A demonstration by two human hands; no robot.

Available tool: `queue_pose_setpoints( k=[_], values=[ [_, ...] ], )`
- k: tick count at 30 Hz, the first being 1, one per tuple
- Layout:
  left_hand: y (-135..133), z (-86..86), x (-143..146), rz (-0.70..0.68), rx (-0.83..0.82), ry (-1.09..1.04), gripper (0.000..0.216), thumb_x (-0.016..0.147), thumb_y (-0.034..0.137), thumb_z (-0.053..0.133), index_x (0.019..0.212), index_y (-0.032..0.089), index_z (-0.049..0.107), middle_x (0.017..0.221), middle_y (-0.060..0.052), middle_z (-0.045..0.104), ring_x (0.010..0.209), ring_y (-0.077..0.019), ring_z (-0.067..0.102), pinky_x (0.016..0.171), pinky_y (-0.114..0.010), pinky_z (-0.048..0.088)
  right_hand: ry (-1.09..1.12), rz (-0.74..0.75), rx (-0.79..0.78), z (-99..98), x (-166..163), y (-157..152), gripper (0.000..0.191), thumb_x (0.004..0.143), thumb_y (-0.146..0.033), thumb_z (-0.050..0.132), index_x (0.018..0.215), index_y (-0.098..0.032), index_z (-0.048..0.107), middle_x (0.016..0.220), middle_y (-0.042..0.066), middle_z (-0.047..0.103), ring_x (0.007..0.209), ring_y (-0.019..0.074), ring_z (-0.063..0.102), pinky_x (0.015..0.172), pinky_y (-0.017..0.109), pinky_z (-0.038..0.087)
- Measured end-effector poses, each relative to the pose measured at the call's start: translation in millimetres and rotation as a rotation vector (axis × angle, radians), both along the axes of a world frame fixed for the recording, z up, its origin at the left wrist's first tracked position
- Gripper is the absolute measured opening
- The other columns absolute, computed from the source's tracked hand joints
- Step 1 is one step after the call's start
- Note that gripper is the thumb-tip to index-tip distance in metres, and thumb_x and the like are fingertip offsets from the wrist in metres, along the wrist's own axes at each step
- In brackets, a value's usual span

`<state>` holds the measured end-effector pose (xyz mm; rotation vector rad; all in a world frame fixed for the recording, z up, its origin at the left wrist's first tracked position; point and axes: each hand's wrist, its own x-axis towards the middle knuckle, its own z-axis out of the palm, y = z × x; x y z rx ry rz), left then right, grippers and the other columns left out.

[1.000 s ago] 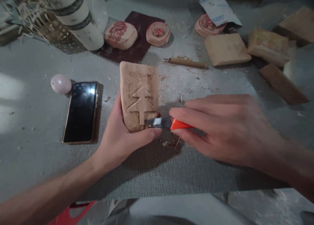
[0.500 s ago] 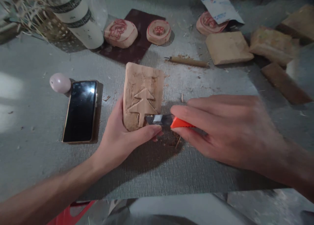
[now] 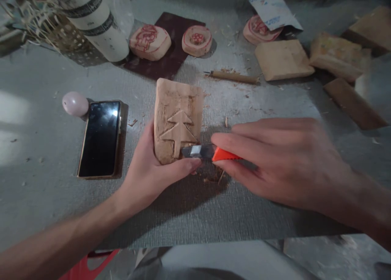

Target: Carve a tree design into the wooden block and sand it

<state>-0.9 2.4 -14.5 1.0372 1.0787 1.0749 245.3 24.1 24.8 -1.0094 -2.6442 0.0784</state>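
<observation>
My left hand (image 3: 152,157) grips the lower end of a wooden block (image 3: 174,96), its thumb lying along the near edge. A raised fir-tree shape (image 3: 180,129) stands out from the block's carved face. In my right hand (image 3: 281,162) is a utility knife (image 3: 226,153) with an orange handle, pinched between thumb and fingers. Its dark blade points left and meets the block just right of the tree's trunk, close above my left thumb. The fingers under the block are mostly hidden.
A phone (image 3: 100,139) and a pale egg-shaped object (image 3: 75,103) lie left. Beyond the block are a carving tool (image 3: 233,76), two red-marked wood pieces on or beside dark sandpaper (image 3: 169,70), and a white cylinder (image 3: 105,35). Wood blocks (image 3: 284,60) sit at right.
The knife blade has shifted very slightly down along the trunk's right side. Both hands keep their hold, and the block stays almost in place.
</observation>
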Motion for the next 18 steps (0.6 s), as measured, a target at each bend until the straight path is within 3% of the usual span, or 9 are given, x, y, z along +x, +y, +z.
queue_pose_setpoints(
  k=[3,9,12,14,16,18],
  values=[
    [-2.5,-1.7,0.4,-0.002,-0.03,-0.059,0.06,0.075,0.004,0.097,0.12,0.028,0.066,0.09,0.007,0.078,0.062,-0.0113,0.074,0.055,-0.019,0.065,-0.015,-0.025,0.021,1.5,-0.7,-1.0,0.031,0.115,-0.039,0.052,0.098,-0.025,0.075,0.073,-0.002,0.068,0.063,0.0166,0.057,0.06,0.036,0.031],
    [-5.3,-4.7,-3.0,0.034,-0.018,0.022,0.059,0.077,0.013,0.099,0.124,0.03,0.068,0.092,0.005,0.077,0.063,-0.0136,0.075,0.055,-0.023,0.066,-0.053,-0.056,0.029,2.5,-3.3,-1.3,0.031,0.115,-0.037,0.051,0.098,-0.025,0.074,0.072,-0.002,0.067,0.063,0.0173,0.055,0.061,0.037,0.033],
    [-1.8,-4.3,-5.2,0.006,0.019,0.02,0.071,0.074,0.016,0.101,0.132,0.032,0.064,0.109,0.002,0.08,0.079,-0.0185,0.081,0.062,-0.026,0.068,-0.03,-0.049,0.022,2.4,-1.9,-0.4,0.029,0.114,-0.035,0.052,0.096,-0.025,0.073,0.072,-0.002,0.067,0.063,0.0172,0.056,0.061,0.037,0.032],
    [1.2,-3.8,-6.1,-0.044,0.03,-0.047,0.075,0.074,0.019,0.102,0.135,0.033,0.059,0.121,-0.001,0.081,0.098,-0.0267,0.085,0.072,-0.033,0.073,-0.026,-0.047,0.014,2.3,-0.4,0.5,0.029,0.114,-0.034,0.052,0.096,-0.025,0.073,0.073,-0.002,0.067,0.063,0.0173,0.056,0.062,0.037,0.032],
    [3.3,-3.6,-6.6,-0.097,0.02,-0.104,0.077,0.075,0.02,0.101,0.135,0.033,0.054,0.126,-0.004,0.082,0.114,-0.0345,0.085,0.081,-0.042,0.076,-0.035,-0.052,0.008,1.8,0.3,1.1,0.029,0.114,-0.035,0.051,0.097,-0.025,0.073,0.074,-0.002,0.068,0.064,0.0175,0.057,0.062,0.037,0.032],
    [4.1,-4.2,-7.1,-0.106,0.016,-0.123,0.076,0.075,0.018,0.1,0.133,0.033,0.052,0.124,-0.005,0.084,0.119,-0.0358,0.084,0.085,-0.044,0.076,-0.04,-0.051,0.008,0.8,-0.1,1.3,0.028,0.114,-0.035,0.051,0.099,-0.025,0.073,0.076,-0.002,0.069,0.064,0.0173,0.057,0.061,0.036,0.031]
  ],
)
